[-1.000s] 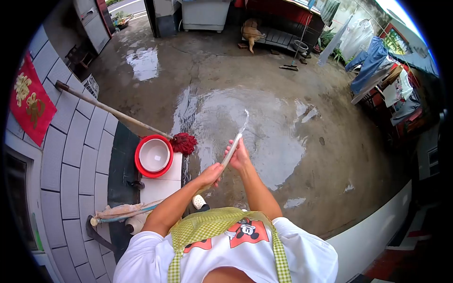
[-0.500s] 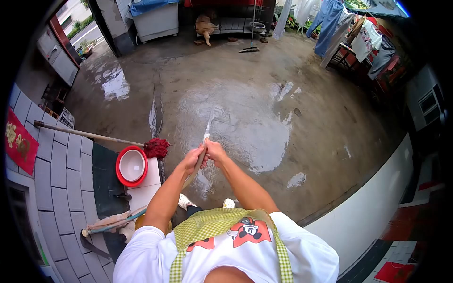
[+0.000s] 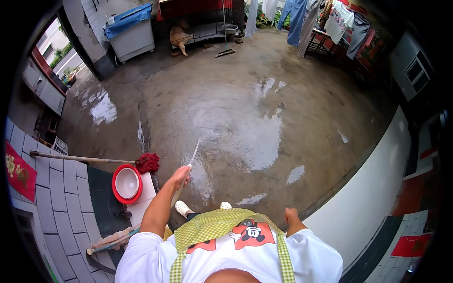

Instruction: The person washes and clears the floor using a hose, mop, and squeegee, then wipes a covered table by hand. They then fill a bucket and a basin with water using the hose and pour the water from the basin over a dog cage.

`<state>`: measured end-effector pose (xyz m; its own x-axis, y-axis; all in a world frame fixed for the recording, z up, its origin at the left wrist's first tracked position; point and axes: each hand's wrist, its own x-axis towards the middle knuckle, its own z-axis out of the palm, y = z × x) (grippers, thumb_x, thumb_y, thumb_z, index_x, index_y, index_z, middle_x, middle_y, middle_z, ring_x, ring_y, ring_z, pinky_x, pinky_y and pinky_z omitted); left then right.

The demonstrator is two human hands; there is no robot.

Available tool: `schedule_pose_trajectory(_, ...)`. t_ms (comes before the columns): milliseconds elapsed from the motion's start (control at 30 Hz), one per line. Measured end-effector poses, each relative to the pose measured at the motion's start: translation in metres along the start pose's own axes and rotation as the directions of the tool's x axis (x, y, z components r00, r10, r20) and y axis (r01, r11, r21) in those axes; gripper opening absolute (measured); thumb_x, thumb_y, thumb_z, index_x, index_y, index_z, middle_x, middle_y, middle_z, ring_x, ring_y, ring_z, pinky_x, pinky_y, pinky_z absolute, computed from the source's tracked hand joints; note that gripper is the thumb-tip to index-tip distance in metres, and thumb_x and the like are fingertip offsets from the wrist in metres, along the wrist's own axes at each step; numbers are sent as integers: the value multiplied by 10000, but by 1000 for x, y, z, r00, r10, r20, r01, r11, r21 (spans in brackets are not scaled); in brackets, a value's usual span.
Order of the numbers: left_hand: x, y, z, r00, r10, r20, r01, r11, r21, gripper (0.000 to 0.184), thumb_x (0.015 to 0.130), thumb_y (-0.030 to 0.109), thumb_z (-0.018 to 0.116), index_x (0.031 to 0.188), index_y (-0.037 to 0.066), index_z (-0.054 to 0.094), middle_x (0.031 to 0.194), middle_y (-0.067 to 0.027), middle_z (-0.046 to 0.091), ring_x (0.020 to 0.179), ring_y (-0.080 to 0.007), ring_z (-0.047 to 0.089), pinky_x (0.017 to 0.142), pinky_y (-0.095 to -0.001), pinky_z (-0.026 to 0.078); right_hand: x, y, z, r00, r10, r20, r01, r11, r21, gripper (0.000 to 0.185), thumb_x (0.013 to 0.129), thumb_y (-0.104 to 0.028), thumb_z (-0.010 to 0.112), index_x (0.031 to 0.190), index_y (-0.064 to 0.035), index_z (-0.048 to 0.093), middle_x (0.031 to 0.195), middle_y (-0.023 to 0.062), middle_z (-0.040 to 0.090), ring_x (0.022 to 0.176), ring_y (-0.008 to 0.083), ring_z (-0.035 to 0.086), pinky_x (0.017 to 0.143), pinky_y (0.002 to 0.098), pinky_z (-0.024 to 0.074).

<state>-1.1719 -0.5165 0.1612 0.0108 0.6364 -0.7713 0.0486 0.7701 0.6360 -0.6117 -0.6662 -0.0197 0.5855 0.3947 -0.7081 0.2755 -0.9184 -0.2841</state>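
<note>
Currently the left hand (image 3: 180, 175) is wrapped around the hose (image 3: 176, 194) close to its nozzle, which pokes out just ahead of the grip, while the rest trails back toward the body. The right hand (image 3: 291, 216) hangs well apart, to the right of that grip and nearer the body; nothing shows in it, though its fingers are too hidden to tell whether they are curled tight or loose. Water (image 3: 196, 147) runs from the nozzle onto the floor (image 3: 325, 155). Directly ahead of the grip and off to its right, a broad puddle (image 3: 264, 146) covers the concrete, so that middle stretch looks well wetted already. Farther right, only small wet patches shine, and that ground seems barely reached. The standing water seems not yet cleared: the mop (image 3: 148, 163) and red basin (image 3: 137, 197) sit left of the grip, the broom (image 3: 225, 52) far beyond it, all untouched.
</note>
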Motion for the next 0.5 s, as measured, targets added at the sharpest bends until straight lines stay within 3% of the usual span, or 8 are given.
schedule_pose_trajectory(100,-12,5,19,998,-18,55,14,997,72,282,865,406,401,820,133,457,567,14,410,403,-103,364,379,-279,299,-62,39,-44,975,216,54,-222,967,128,179,766,-179,472,732,-9,519,563,112,493,420,198,439,369,353,319)
schedule_pose_trajectory(133,-7,-1,20,998,-34,59,31,997,67,278,866,403,402,830,134,462,567,15,407,402,-102,359,379,-277,298,-80,46,-47,974,214,76,-224,960,166,156,761,-153,448,788,-13,510,597,122,505,435,197,448,389,351,333)
schedule_pose_trajectory(167,0,-8,22,997,-53,61,49,997,61,274,867,401,403,840,135,466,568,15,404,401,-100,353,379,-275,296,-89,53,-45,956,286,64,-293,945,144,248,764,-203,498,845,24,554,655,131,574,501,211,530,454,356,426)
schedule_pose_trajectory(233,20,-26,20,995,-58,83,57,998,10,277,864,402,406,841,133,468,565,15,396,400,-97,344,379,-274,294,-94,72,-32,944,293,149,-319,926,204,270,778,-225,499,896,14,544,707,129,586,544,211,540,481,361,441)
schedule_pose_trajectory(300,23,-31,24,992,-62,106,67,997,-43,280,862,403,410,843,131,469,563,15,389,400,-94,336,379,-272,292,-104,64,-20,948,217,231,-243,966,88,261,786,-236,498,898,-5,547,709,117,587,547,200,541,479,356,440)
schedule_pose_trajectory(400,6,-27,36,995,-71,74,69,997,29,265,858,383,421,836,123,468,568,18,400,400,-87,328,380,-267,287,-128,27,-12,944,35,329,-6,996,-86,249,797,-252,497,902,-33,552,712,98,588,553,184,541,476,348,437)
schedule_pose_trajectory(500,22,-41,31,999,-28,22,27,998,54,248,852,350,434,758,125,472,548,25,400,390,-82,316,356,-255,255,-150,-7,-12,927,-86,365,145,980,-139,237,808,-268,495,905,-61,556,715,80,590,558,168,541,473,339,435)
